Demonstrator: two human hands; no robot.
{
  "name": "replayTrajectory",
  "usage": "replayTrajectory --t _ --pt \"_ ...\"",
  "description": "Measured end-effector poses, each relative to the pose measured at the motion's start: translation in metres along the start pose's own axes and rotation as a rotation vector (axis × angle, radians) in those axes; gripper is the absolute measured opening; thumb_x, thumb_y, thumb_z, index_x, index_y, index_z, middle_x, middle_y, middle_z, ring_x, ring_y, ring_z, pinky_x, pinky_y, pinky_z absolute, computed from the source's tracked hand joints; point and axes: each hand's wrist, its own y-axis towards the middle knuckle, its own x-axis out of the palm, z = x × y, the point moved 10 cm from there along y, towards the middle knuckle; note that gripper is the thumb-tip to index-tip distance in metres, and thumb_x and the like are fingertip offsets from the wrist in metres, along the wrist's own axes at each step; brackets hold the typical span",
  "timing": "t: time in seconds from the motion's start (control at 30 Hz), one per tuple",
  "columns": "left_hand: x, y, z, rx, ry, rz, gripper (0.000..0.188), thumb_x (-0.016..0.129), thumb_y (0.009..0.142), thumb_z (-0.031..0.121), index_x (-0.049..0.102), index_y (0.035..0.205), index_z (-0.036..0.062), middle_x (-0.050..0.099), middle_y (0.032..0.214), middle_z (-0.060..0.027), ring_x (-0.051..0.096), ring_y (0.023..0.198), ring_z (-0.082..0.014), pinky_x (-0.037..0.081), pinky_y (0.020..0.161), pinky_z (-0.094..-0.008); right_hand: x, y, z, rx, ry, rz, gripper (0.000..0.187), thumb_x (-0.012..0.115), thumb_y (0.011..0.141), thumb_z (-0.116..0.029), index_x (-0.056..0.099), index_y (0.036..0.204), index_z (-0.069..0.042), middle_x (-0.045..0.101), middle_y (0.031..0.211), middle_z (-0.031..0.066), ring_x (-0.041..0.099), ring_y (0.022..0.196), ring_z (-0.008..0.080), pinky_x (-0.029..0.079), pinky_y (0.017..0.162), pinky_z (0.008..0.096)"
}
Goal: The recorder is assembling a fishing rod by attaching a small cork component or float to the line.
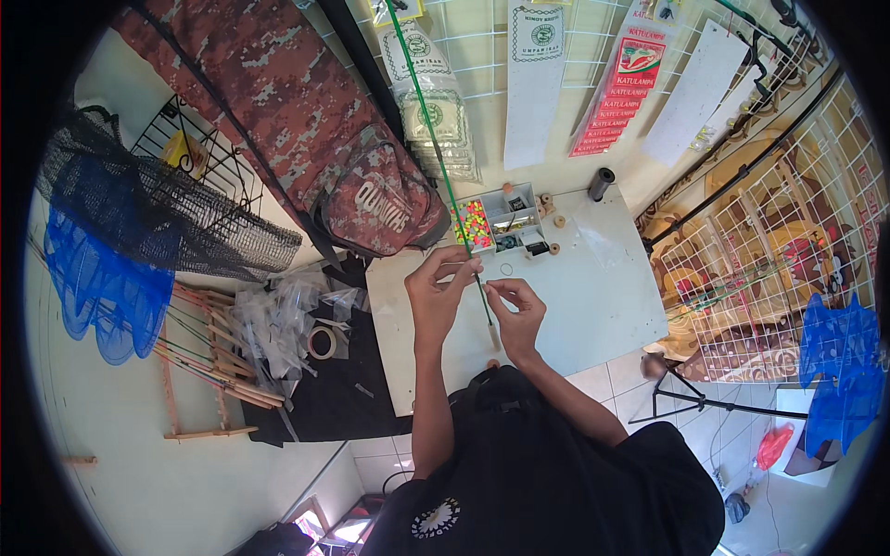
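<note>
The top of the green rod [426, 116] runs out past the upper edge of my view, so I can't see its tip. My left fingers hide a short stretch of it, and whatever fine detail sits between my two hands is too small to make out. Whether the pale lower end rests on the white table [603, 306] or hangs just over it, I cannot tell.

The rod lies lengthwise in front of me, over the table: its long axis slants from the upper left, away from me, down toward my black shirt [556, 463], its pale end nearest my body. Higher up it crosses in front of the compartment box [524, 202], by the bright beads [473, 225].

My left hand [438, 285] pinches the rod between thumb and fingers. My right hand [517, 317] is just beside it, a little lower, thumb and forefinger close together; I cannot tell whether they grip anything.
</note>
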Motion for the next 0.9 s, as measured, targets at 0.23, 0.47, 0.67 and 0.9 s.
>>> replayTrajectory --t 0.23,0.47,0.67,0.9 --pt "-0.001 0.0 0.001 0.004 0.005 0.001 0.018 0.068 0.085 -0.001 0.064 0.102 -0.0059 0.068 0.093 -0.0117 0.07 0.085 -0.0167 0.06 0.071 -0.0275 0.0 0.0 -0.004 -0.075 -0.06 0.001 0.009 0.073 0.081 0.001 0.071 0.091 0.001 0.068 0.088 0.0084 0.066 0.084 0.0146 0.053 0.08 0.0265" --pt "-0.002 0.0 0.002 0.013 -0.002 -0.004 0.018 0.068 0.085 -0.002 0.063 0.102 -0.0066 0.068 0.094 -0.0122 0.07 0.086 -0.0168 0.06 0.071 -0.0272 0.001 -0.003 -0.008 -0.085 -0.053 0.004 0.009 0.073 0.082 0.0 0.071 0.091 0.001 0.068 0.09 0.0092 0.066 0.085 0.0149 0.053 0.08 0.0265" --pt "-0.003 0.0 0.0 0.009 -0.014 0.005 0.017 0.067 0.085 -0.003 0.063 0.102 -0.0065 0.068 0.094 -0.012 0.07 0.086 -0.0171 0.06 0.07 -0.027 0.001 -0.004 -0.001 -0.023 0.022 0.013 0.007 0.07 0.085 0.001 0.07 0.092 0.003 0.068 0.093 0.0102 0.067 0.089 0.0152 0.053 0.085 0.0261" --pt "-0.003 0.0 0.001 0.014 0.004 0.003 0.018 0.068 0.085 -0.002 0.064 0.102 -0.0064 0.068 0.095 -0.0118 0.07 0.086 -0.0171 0.06 0.07 -0.0269 0.002 -0.004 0.005 -0.006 0.034 0.028 0.007 0.071 0.085 0.0 0.07 0.091 0.003 0.068 0.091 0.0096 0.066 0.087 0.0144 0.053 0.084 0.0263"
